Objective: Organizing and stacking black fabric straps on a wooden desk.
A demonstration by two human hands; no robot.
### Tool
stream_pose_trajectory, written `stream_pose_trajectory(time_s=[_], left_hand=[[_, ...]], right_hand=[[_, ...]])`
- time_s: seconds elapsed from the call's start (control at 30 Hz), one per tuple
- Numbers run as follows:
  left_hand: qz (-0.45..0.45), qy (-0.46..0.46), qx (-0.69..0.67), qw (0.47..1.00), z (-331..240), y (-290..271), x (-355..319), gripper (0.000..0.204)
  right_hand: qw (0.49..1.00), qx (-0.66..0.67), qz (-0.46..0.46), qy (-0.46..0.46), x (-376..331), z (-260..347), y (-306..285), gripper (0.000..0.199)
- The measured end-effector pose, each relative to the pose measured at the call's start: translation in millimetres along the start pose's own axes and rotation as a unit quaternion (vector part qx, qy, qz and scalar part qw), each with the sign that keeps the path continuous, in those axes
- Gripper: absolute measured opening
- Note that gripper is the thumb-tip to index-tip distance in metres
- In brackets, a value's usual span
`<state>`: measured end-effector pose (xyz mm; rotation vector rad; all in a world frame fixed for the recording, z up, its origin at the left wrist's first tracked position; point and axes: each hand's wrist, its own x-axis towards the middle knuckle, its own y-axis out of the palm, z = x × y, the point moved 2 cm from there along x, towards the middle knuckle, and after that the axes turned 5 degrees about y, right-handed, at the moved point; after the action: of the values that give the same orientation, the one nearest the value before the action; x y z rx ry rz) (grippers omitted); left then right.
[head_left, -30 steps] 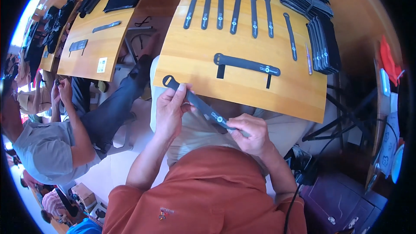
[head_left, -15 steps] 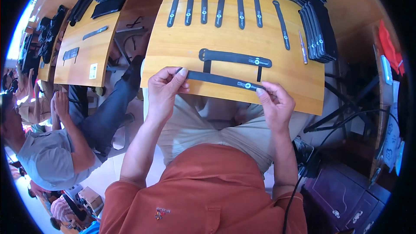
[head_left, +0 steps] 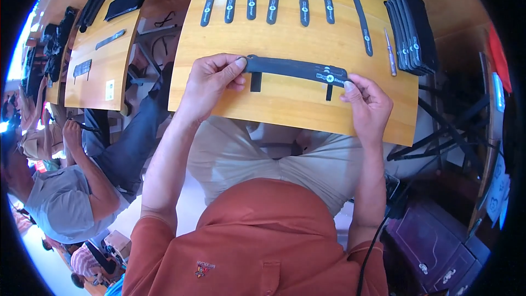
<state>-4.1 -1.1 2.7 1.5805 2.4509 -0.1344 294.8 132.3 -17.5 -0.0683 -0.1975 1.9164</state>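
Stretched lengthwise between my two hands is a black hook-and-loop strap point(head_left: 290, 70) with a printed pale label near its right end. My left hand point(head_left: 215, 79) pinches its left end, and my right hand point(head_left: 368, 101) pinches the right end between thumb and fingers. The strap lies over, or just above, another similar strap that it mostly covers. From under the pair, a wide dark strip point(head_left: 256, 82) and a narrower one point(head_left: 329, 92) stick out toward me on the wooden table point(head_left: 213, 107).
Several straps point(head_left: 272, 0) lie in a row across the far side, one strap point(head_left: 360, 22) apart to their right. Beyond it are a screwdriver point(head_left: 390, 52) and piled straps point(head_left: 405, 33). At left, a person in a grey shirt point(head_left: 68, 203) sits by another table point(head_left: 93, 90).
Both hands have moved the held strap away from me, from the table's near edge onto the strap lying there, which is now mostly covered. The view has shifted slightly.
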Motion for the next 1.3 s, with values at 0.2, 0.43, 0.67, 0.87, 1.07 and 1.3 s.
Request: stream_pose_trajectory(time_s=[0.2,0.43,0.67,0.87,1.07,1.3], left_hand=[[-0.015,0.027,0.087,0.996,2.9,3.6,3.7,0.017],[-0.036,0.026,0.105,0.994,5.2,7.0,5.2,0.016],[-0.025,0.011,0.11,0.994,5.3,5.9,5.8,0.016],[-0.047,-0.003,0.132,0.99,6.7,7.7,6.3,0.013],[-0.053,-0.011,0.128,0.99,10.2,6.6,4.8,0.012],[-0.062,-0.002,0.141,0.988,11.6,5.4,1.9,0.014]], right_hand=[[0.999,-0.017,0.019,0.02,6.4,-8.6,-3.2,0.023],[0.998,-0.052,0.03,0.004,8.0,-3.8,-1.2,0.02],[0.997,-0.071,0.022,-0.004,7.7,-2.5,-0.2,0.018],[0.996,-0.084,0.011,-0.018,8.7,-4.7,1.0,0.016],[0.994,-0.108,-0.014,-0.027,6.3,-6.4,2.0,0.015],[0.989,-0.142,-0.019,-0.032,7.9,-2.8,6.4,0.013]])
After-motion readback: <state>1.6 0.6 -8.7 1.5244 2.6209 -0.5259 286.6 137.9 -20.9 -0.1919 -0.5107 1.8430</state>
